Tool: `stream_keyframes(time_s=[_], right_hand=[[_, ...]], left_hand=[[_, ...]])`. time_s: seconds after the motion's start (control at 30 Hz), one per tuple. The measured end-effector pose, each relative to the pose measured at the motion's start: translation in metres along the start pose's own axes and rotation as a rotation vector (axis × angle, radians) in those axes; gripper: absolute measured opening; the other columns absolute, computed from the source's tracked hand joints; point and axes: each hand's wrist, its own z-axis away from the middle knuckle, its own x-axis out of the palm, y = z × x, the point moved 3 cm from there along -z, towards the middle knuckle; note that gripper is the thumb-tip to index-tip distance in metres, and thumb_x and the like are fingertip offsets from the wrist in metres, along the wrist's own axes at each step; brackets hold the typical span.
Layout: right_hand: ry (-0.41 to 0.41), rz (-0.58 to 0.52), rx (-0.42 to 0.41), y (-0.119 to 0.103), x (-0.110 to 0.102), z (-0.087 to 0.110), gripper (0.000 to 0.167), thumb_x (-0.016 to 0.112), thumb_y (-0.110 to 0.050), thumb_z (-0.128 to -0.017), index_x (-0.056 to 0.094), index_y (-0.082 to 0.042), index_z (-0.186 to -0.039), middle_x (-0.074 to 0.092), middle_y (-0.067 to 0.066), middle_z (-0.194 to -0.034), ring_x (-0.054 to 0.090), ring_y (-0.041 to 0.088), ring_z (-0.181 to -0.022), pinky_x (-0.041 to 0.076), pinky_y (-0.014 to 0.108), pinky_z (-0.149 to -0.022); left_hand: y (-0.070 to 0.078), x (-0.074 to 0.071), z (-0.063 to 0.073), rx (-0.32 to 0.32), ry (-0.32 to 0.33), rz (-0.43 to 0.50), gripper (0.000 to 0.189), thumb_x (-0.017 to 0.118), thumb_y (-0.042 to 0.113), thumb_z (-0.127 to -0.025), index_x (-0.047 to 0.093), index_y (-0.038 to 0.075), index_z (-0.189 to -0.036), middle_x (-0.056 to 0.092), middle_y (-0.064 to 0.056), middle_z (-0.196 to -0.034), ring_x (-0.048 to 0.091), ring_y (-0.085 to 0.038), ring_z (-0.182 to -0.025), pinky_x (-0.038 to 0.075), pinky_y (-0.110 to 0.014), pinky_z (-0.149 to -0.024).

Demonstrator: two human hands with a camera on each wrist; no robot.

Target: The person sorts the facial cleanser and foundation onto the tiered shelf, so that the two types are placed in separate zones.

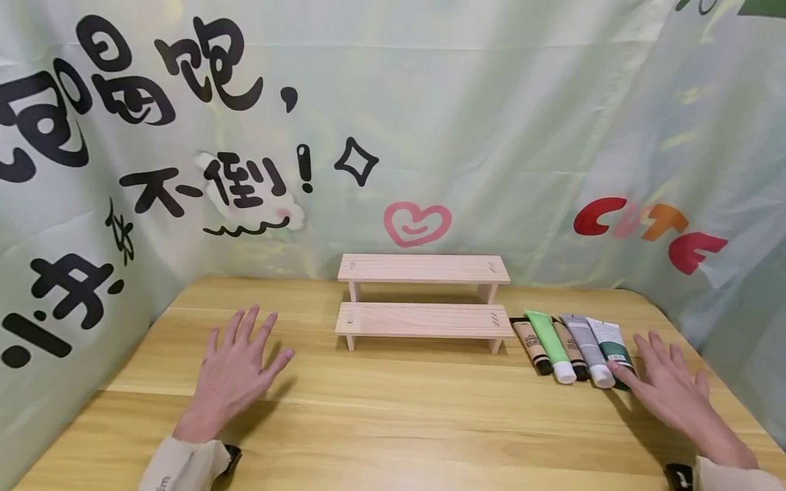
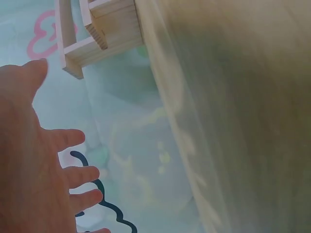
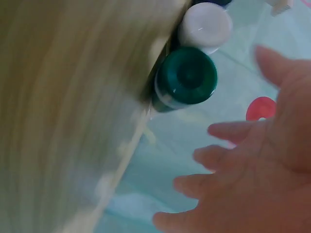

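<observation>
My left hand (image 1: 230,375) hovers over the left side of the table with its fingers spread, holding nothing. On the right, my right hand (image 1: 672,392) is spread as well, with its thumb close to the row of squeeze tubes. In that row lie a white and green tube (image 1: 610,341), a grey-lilac tube (image 1: 586,344), a light green tube (image 1: 550,343) and two tan tubes with black caps, one at the left end (image 1: 531,344). A dark green cap (image 3: 188,75) faces the right wrist camera. Between the hands stands a two-step wooden rack (image 1: 424,320), its shelves bare.
The wooden table (image 1: 393,416) has its rear edge against a printed cloth (image 1: 491,136), which also hangs along both sides. A pink heart (image 1: 417,224) is printed behind the rack. The tubes lie just right of the rack's lower step.
</observation>
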Motion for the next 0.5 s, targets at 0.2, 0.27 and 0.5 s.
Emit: stream_keyframes(time_s=[0.2, 0.27, 0.5], right_hand=[[0.062, -0.166, 0.056, 0.003, -0.016, -0.009, 0.077, 0.041, -0.038, -0.109, 0.017, 0.025, -0.145, 0.021, 0.055, -0.140, 0.028, 0.071, -0.124, 0.031, 0.079, -0.094], [0.088, -0.201, 0.122, 0.004, -0.021, -0.013, 0.075, 0.042, -0.040, -0.108, 0.022, 0.023, -0.143, 0.028, 0.053, -0.137, 0.036, 0.068, -0.119, 0.037, 0.075, -0.091], [0.046, -0.370, 0.261, 0.013, -0.024, -0.028, 0.071, 0.046, -0.040, -0.107, 0.032, 0.025, -0.135, 0.041, 0.047, -0.129, 0.062, 0.037, -0.097, 0.058, 0.048, -0.080]], left_hand=[[0.004, -0.001, -0.002, -0.001, -0.013, 0.074, 0.065, 0.056, 0.043, -0.103, 0.044, -0.001, -0.149, 0.037, -0.032, -0.152, 0.032, -0.051, -0.139, 0.029, -0.074, -0.106], [0.007, -0.001, -0.003, -0.018, -0.045, 0.171, 0.059, 0.054, 0.037, -0.106, 0.045, -0.004, -0.148, 0.040, -0.033, -0.150, 0.036, -0.052, -0.136, 0.033, -0.073, -0.105], [0.030, 0.004, -0.007, -0.150, -0.243, 0.565, 0.057, 0.047, 0.039, -0.109, 0.044, -0.001, -0.150, 0.044, -0.029, -0.150, 0.048, -0.049, -0.130, 0.042, -0.066, -0.104]])
